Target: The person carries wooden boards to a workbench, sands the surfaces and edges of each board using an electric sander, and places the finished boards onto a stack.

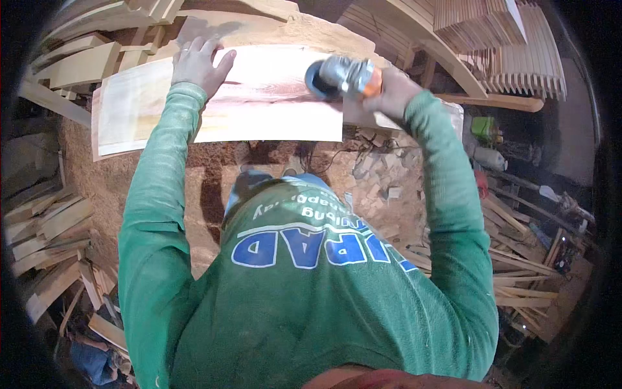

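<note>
A wide, pale wooden board (pixel 259 120) with reddish grain lies across the work surface in front of me. On its far edge, toward the left, my left hand (pixel 197 68) rests with fingers apart and thumb spread. My right hand (pixel 393 96) is wrapped round an angle grinder (pixel 350 74) with a grey metal head and an orange body. Its round disc (pixel 317 79) is over the right part of the board; blur hides whether it touches. The right fingers are partly hidden behind the tool.
Curved wooden pieces (pixel 81 61) are stacked at far left, and slatted wooden parts (pixel 525 58) stand at far right. Wood offcuts (pixel 382 172) litter the dusty floor. Scrap strips (pixel 52 227) pile up at left. A green object (pixel 483 128) and a cable (pixel 334 155) lie nearby.
</note>
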Demonstrator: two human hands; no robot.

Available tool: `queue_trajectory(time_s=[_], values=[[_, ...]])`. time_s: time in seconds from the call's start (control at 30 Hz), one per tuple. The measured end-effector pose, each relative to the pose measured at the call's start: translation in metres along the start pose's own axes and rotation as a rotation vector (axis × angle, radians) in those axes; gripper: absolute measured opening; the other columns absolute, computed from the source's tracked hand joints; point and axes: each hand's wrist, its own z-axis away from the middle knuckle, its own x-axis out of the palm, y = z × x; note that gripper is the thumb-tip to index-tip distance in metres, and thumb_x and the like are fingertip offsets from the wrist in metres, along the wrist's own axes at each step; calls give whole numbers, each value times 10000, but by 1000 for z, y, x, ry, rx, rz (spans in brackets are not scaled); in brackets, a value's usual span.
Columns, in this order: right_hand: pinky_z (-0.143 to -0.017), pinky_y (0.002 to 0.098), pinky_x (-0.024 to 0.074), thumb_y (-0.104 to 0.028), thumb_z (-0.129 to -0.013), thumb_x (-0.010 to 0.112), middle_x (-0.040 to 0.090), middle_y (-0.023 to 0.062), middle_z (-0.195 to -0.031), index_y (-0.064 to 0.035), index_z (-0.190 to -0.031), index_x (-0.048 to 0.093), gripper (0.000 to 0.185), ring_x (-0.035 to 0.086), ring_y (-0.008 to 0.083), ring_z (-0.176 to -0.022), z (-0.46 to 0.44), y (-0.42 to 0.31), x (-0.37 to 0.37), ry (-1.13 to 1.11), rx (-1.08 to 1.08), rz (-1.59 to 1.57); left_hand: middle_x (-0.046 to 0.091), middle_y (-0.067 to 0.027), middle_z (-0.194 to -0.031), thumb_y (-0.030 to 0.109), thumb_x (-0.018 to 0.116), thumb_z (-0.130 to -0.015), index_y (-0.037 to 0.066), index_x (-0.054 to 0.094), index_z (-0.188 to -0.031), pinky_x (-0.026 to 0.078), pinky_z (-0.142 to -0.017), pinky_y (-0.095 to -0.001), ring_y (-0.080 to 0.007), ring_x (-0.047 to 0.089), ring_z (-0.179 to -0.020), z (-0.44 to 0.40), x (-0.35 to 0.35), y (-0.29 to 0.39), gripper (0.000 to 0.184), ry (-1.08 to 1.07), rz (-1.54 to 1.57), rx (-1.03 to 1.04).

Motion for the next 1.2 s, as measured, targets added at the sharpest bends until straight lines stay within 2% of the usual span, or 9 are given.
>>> queue_trajectory(time_s=[0.27,0.3,0.33,0.57,0.8,0.87,1.07,1.1,1.2], values=[[-770,344,565,-235,-676,812,733,87,-882,-6,-1055,715,453,674,168,-804,-45,38,10,45,42,60,647,-95,-1153,519,612,-938,122,690,-1122,400,-1029,-480,-309,614,-1127,2,-1,0,444,26,-6,-6],[-783,357,570,-239,-670,812,735,103,-871,-6,-1037,714,446,687,188,-803,-1,-9,1,-38,84,23,646,-94,-1152,518,612,-938,123,689,-1123,400,-1027,-481,-307,615,-1125,1,1,1,443,31,-7,-6],[-800,413,585,-449,-682,814,749,193,-887,-14,-1009,733,550,732,300,-829,13,2,19,-42,11,-95,645,-92,-1151,517,613,-938,125,688,-1125,400,-1025,-479,-306,616,-1120,2,3,1,441,30,0,-3],[-792,445,578,-470,-699,796,734,234,-902,-44,-1005,724,530,717,387,-861,32,0,44,-136,-121,55,644,-88,-1133,522,612,-937,126,688,-1121,403,-1011,-470,-308,624,-1094,-1,-3,3,444,-16,7,1],[-798,353,559,-218,-690,819,735,108,-908,16,-1040,722,432,689,183,-840,-58,19,-22,74,92,24,652,-96,-1100,534,610,-933,116,693,-1074,400,-1011,-476,-318,630,-1062,2,-1,1,449,43,16,13],[-787,404,557,-371,-658,816,740,199,-898,0,-924,751,461,712,299,-831,-53,40,-6,145,-20,-96,654,-96,-1103,536,609,-933,117,692,-1081,400,-1011,-480,-322,633,-1059,2,0,0,452,46,23,25],[-849,467,562,-418,-669,812,737,227,-933,-64,-1101,713,567,708,409,-878,36,-3,45,-98,-187,98,657,-97,-1148,552,596,-934,127,691,-1115,406,-1024,-506,-318,614,-1122,1,-1,0,472,34,6,19],[-788,439,570,-322,-682,822,724,223,-868,-39,-1000,709,441,707,404,-822,43,-16,44,-102,-160,122,657,-98,-1169,558,588,-935,132,693,-1127,408,-1032,-516,-315,602,-1157,1,-2,0,479,18,3,20],[-791,441,569,-367,-684,829,729,227,-883,-42,-1025,714,485,711,400,-827,18,-10,49,-62,-192,125,660,-98,-1159,553,588,-935,130,694,-1122,415,-1025,-512,-314,603,-1154,0,-2,-1,475,-16,10,6]])
